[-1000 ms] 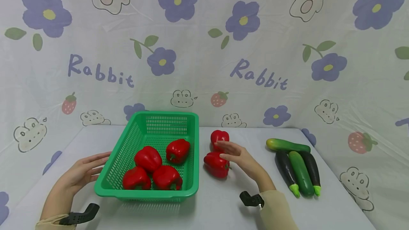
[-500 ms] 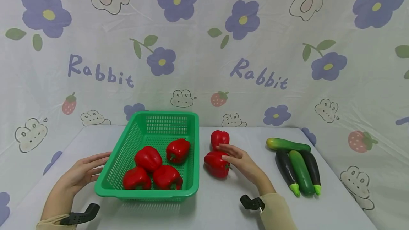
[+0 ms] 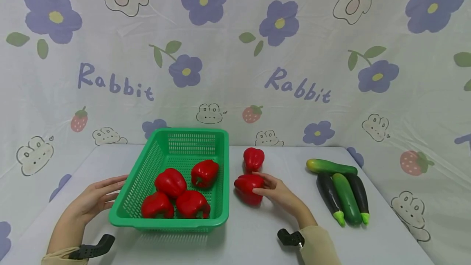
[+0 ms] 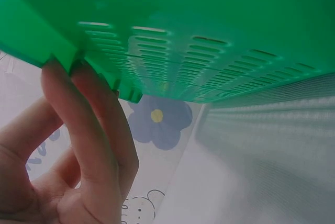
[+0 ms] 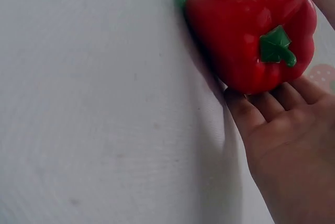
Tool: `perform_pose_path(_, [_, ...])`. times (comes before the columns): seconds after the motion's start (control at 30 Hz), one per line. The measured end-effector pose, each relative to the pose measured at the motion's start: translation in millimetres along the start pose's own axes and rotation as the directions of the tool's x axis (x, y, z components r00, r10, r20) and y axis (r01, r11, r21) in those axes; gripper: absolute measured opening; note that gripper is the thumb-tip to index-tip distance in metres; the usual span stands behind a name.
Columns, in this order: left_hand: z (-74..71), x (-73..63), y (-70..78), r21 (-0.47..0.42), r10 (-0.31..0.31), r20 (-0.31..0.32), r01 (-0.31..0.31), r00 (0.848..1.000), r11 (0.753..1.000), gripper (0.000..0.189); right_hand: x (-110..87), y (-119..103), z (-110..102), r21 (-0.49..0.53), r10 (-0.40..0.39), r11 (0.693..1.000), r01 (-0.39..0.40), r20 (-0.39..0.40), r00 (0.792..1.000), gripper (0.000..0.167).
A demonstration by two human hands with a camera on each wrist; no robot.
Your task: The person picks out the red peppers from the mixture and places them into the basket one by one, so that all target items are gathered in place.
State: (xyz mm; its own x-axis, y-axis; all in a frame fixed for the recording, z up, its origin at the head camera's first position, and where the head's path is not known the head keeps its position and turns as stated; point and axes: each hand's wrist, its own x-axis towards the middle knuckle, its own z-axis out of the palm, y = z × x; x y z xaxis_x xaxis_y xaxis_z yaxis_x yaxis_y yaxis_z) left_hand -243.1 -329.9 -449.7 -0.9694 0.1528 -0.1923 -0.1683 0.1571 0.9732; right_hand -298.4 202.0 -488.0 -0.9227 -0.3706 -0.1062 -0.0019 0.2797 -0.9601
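Observation:
A green plastic basket (image 3: 224, 175) stands on the table with several red bell peppers (image 3: 170, 183) inside. At its left side my left hand (image 3: 93, 199) touches the rim with the fingertips, as the left wrist view also shows. My right hand (image 3: 277, 191) is around another red bell pepper (image 3: 245, 190) to the right of the basket. In the right wrist view the fingers (image 5: 248, 111) lie against one side of this bell pepper, and the thumb is on the other side, seemingly a little apart from it. A further bell pepper (image 3: 254, 158) sits just behind.
On the right of the table (image 3: 257, 232) lie green zucchini (image 3: 347, 199) and dark eggplants (image 3: 329, 193), bunched together. A patterned cloth (image 3: 235, 52) hangs behind the table. Each wrist wears a black camera mount (image 3: 290, 237).
My right hand has come down and nearer around the front bell pepper. The bell pepper behind has shifted slightly away. My left hand and the basket have stayed in place.

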Motion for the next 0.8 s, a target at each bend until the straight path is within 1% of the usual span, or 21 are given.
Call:
perform_pose_path(0.13, [0.2, 0.5, -0.3, 0.007, -0.006, -0.008, 0.006, 1.000, 1.000, 0.029, 0.6, 3.4, 2.1, -0.010, 0.012, 1.000, -0.012, -0.014, 1.000, 0.074])
perform_pose_path(0.37, [0.1, 0.9, -0.8, 0.015, -0.010, -0.014, 0.010, 1.000, 1.000, 0.029, 0.4, 5.5, 2.7, 0.005, 0.024, 1.000, -0.024, -0.029, 0.999, 0.075])
perform_pose_path(0.57, [-0.4, 1.2, -1.8, 0.024, 0.001, -0.004, -0.001, 1.000, 1.000, 0.030, -0.1, 5.3, 2.2, 0.003, 0.018, 1.000, -0.018, -0.030, 0.999, 0.074])
perform_pose_path(0.8, [-0.2, 1.5, -1.7, 0.027, -0.007, -0.017, 0.008, 1.000, 1.000, 0.032, 0.4, 3.2, 2.7, -0.008, 0.006, 1.000, -0.006, -0.019, 1.000, 0.073])
